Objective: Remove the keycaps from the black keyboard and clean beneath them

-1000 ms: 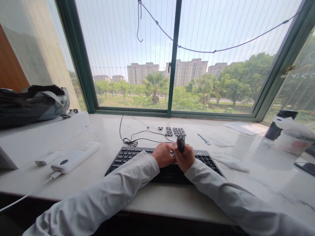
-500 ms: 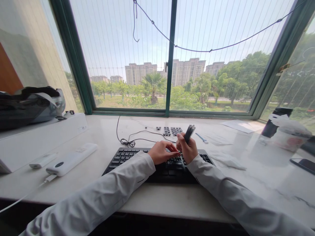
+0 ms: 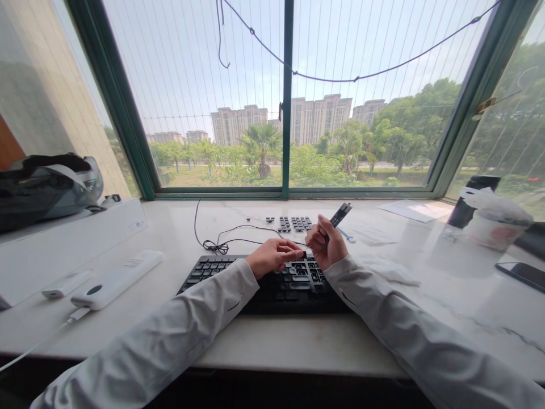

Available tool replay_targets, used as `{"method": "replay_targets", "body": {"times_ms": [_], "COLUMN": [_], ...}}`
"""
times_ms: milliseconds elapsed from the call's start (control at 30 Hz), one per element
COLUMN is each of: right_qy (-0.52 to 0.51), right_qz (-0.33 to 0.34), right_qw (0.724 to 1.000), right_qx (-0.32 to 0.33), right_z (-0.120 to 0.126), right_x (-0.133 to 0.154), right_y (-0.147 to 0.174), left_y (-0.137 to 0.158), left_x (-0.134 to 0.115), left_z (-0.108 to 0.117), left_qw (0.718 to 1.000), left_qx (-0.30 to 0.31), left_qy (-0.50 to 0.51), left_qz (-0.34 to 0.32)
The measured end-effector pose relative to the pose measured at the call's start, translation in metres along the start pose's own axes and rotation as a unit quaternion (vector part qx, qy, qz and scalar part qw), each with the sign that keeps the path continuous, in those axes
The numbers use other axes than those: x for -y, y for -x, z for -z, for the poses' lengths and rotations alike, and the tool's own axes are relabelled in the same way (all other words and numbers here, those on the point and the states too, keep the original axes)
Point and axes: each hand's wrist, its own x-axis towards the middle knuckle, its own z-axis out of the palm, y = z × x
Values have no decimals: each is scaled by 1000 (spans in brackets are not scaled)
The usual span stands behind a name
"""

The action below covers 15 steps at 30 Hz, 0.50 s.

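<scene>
A black keyboard (image 3: 213,271) lies in front of me, with several keys off its right part and the sockets bare. Over it, my left hand (image 3: 275,257) is closed in a pinch on a small black keycap (image 3: 304,255). My right hand (image 3: 327,241) is wrapped round a dark, flat, stick-like tool (image 3: 338,215), raised above the keyboard's right end; its lower part is hidden by the fingers. Beyond the hands, loose keycaps (image 3: 301,223) lie in rows on the white counter.
A black cable (image 3: 216,246) coils behind the keyboard. At left are a white power bank (image 3: 117,279) and a white box (image 3: 128,218). To the right lie a blue stick (image 3: 348,236), crumpled clear plastic (image 3: 394,270), a phone (image 3: 523,275) and a bagged tub (image 3: 496,227).
My right hand has lifted and moved slightly away from my left, tilting the dark tool to the right. The keycap between my left fingertips now shows. The view has shifted slightly.
</scene>
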Motion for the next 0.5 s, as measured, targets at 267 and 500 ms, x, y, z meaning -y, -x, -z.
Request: {"method": "replay_targets", "body": {"times_ms": [267,500], "right_qy": [166,518], "right_qz": [56,121], "right_qw": [985,841], "right_qx": [-3,104], "right_z": [20,35], "right_x": [12,-1], "right_y": [-12,-15], "left_y": [2,2], "left_x": [-8,-9], "left_z": [7,12], "left_qw": [990,986], "left_qx": [-128,-150], "left_qy": [-49,-41], "left_qz": [-37,-54]}}
